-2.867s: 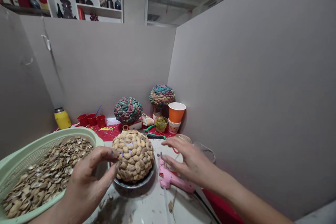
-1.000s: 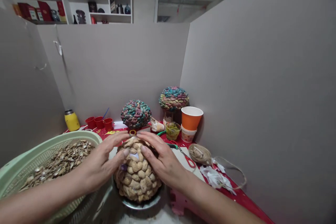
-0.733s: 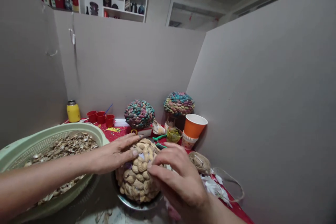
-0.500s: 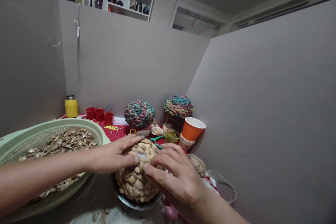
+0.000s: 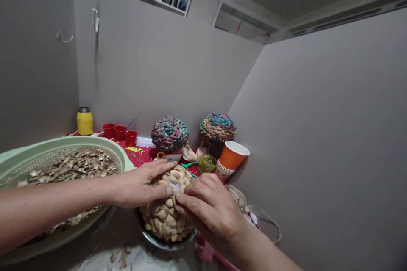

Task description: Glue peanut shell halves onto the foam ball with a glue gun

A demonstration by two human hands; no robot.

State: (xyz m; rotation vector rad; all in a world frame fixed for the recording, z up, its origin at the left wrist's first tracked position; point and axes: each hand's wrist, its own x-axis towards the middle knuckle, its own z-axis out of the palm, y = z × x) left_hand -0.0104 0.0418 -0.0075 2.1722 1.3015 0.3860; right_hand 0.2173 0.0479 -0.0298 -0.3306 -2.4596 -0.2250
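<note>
1. Peanut-shell dome [image 5: 165,220]: left hand [image 5: 141,184] spread over it, gripping nothing; right hand [image 5: 211,207] curled, fingertips at its front; cannot tell whether they pinch anything.
2. Under the dome, a metal bowl [image 5: 168,247] on the bench [image 5: 104,258].
3. Left, a green basket [image 5: 124,159] of shells [image 5: 84,166].

You are in what looks like a craft corner, boxed in by plain grey upright panels [image 5: 165,67] along the far and right edges of the red-covered table [image 5: 144,157]. The handiwork before you shows it: a tan, peanut-covered dome [image 5: 167,222], a pale green plastic basket [image 5: 123,156] of brown shells [image 5: 85,163] near the left edge, and two multicoloured, bumpy round pieces [image 5: 170,134] toward the far right corner.
</note>
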